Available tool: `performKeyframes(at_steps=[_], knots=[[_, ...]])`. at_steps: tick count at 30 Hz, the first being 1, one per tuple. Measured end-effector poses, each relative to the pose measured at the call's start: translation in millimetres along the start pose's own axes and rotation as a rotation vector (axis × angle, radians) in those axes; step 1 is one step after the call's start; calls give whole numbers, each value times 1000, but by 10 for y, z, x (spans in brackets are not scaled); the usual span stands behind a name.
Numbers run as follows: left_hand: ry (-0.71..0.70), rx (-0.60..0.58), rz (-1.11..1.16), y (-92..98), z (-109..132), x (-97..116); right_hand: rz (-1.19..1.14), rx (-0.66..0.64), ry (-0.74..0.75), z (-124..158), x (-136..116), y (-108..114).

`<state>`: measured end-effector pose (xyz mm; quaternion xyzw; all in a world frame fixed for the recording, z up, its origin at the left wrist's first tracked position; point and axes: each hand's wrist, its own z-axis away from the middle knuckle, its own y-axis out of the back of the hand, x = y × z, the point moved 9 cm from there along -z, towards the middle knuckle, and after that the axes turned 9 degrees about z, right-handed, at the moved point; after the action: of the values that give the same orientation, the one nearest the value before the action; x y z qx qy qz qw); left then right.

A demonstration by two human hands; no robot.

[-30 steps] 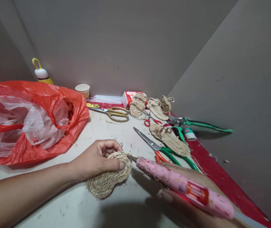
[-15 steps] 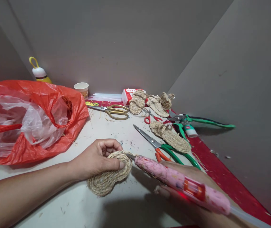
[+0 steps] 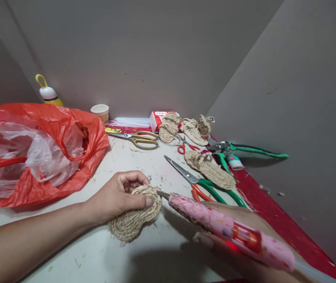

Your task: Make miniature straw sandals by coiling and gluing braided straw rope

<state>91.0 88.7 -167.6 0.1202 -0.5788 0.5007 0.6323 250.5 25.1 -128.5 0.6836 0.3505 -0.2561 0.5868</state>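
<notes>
Between the thumb and fingers of my left hand [image 3: 123, 195] is a coiled straw-rope sole [image 3: 129, 225], shaped like a small slipper sole and held just over the table. My right hand [image 3: 229, 236] is wrapped round a pink hot glue gun [image 3: 203, 214], with a clear glue stick [image 3: 312, 271] coming out of its back end. The gun's dark nozzle [image 3: 163, 194] points left at the sole's upper right edge, very close to it; whether they touch I cannot tell. A red glow shows under the gun, and most of my right fingers are hidden behind it.
A red plastic bag [image 3: 94, 157] covers the left side. Green-and-orange-handled scissors [image 3: 190, 177], gold-handled scissors [image 3: 144, 139], small red scissors [image 3: 182, 147] and green pruners [image 3: 256, 150] lie beyond my hands. Woven straw slippers [image 3: 212, 171], a paper cup [image 3: 100, 114] and glue sticks [image 3: 129, 122] are farther back.
The glue gun has drawn slightly right, its nozzle now a little off the sole's edge. My left hand keeps its hold on the sole. The whole view has shifted slightly.
</notes>
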Motion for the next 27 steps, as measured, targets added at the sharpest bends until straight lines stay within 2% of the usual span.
performKeyframes(at_steps=[5,12,15,21,27], knots=[[14,8,26,0,4,2,-65,17,-25,-9,-12,47],[21,5,83,4,0,-1,-57,-179,-50,-75,-33,75],[24,-5,107,1,-1,-4,-33,-166,-30,-90,-54,103],[29,0,144,1,0,4,-41,-40,25,-105,-69,176],[51,23,184,7,-3,6,96,-167,115,-64,-91,87]])
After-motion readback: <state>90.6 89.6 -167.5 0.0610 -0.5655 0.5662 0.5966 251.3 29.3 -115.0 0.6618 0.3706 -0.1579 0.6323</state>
